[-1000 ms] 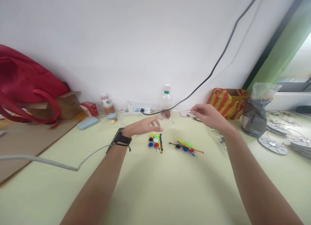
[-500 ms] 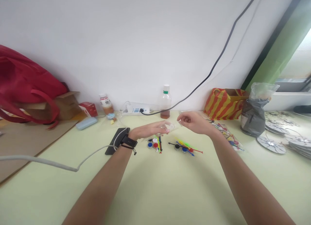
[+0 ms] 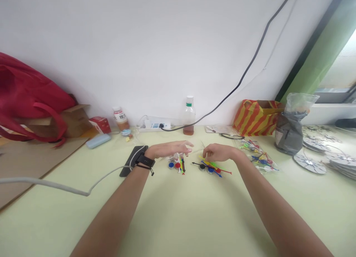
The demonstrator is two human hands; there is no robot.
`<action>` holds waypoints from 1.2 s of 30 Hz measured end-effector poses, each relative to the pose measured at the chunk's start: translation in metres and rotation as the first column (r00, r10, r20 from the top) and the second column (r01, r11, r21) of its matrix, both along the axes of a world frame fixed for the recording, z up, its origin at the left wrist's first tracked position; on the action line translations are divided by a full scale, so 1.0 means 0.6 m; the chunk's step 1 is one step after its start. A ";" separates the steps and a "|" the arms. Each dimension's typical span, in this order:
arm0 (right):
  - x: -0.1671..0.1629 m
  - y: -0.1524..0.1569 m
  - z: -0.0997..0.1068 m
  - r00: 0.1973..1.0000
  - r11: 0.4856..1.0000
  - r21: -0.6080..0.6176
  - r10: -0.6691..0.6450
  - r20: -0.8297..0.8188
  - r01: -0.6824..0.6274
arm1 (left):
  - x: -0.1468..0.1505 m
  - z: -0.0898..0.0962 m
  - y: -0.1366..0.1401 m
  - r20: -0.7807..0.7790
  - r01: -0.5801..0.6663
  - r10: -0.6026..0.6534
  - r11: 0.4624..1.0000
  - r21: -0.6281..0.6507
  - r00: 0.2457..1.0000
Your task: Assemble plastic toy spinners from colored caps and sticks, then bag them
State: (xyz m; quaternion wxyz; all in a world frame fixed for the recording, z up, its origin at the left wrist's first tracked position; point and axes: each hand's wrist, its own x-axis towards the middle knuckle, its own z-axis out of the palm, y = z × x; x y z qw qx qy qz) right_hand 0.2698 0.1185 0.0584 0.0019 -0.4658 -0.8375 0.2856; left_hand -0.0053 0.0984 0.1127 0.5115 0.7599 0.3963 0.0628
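My left hand, a black watch on its wrist, hovers above the left group of small parts. Its thumb and fingers hold what looks like a clear plastic bag, faint against the table. Beneath lie a blue round piece, a red round piece and several thin coloured arrows. My right hand is curled just behind the right group, its fingertips hidden or too small to read. That group has a black round piece, a blue arrow and other coloured pieces.
Filled clear bags lie right of my right hand. Behind stand a bottle, a power strip and a striped bag. A phone with a cable lies left; grey discs and a grey bag are at right.
My right hand has come down and nearer, from beside the left fingers to the right group of parts. My left hand stays in about the same place, its fingers shifted slightly.
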 end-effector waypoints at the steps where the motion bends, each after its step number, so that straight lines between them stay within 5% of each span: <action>1: -0.001 0.001 -0.004 1.000 0.999 -0.030 0.012 0.003 -0.012 | 0.000 0.002 -0.002 0.002 -0.001 0.001 1.000 0.001 1.000; 9: 0.019 0.010 -0.007 0.993 0.994 -0.102 0.015 -0.115 -0.027 | -0.003 0.010 -0.004 -0.002 0.002 -0.002 1.000 0.026 1.000; 18: 0.053 0.009 0.014 0.946 0.977 -0.097 -0.210 -0.247 0.192 | -0.006 0.007 -0.001 0.024 -0.012 0.012 1.000 0.008 1.000; 24: 0.082 -0.006 0.060 0.699 0.889 0.032 -0.336 -0.631 0.456 | -0.014 0.001 0.006 0.072 -0.020 0.021 1.000 -0.015 0.997; 28: 0.078 -0.018 0.083 0.405 0.908 -0.085 -0.265 -0.875 0.411 | -0.018 -0.008 0.011 0.121 -0.022 0.027 0.999 -0.040 0.992; 30: 0.066 -0.023 0.090 0.318 0.930 -0.132 -0.247 -0.915 0.342 | -0.017 -0.011 0.013 0.145 -0.015 0.024 0.998 -0.059 0.989; 36: 0.025 -0.037 0.096 0.359 0.977 -0.144 -0.192 -0.913 0.157 | -0.011 -0.012 0.013 0.203 0.049 -0.029 0.994 -0.093 0.979</action>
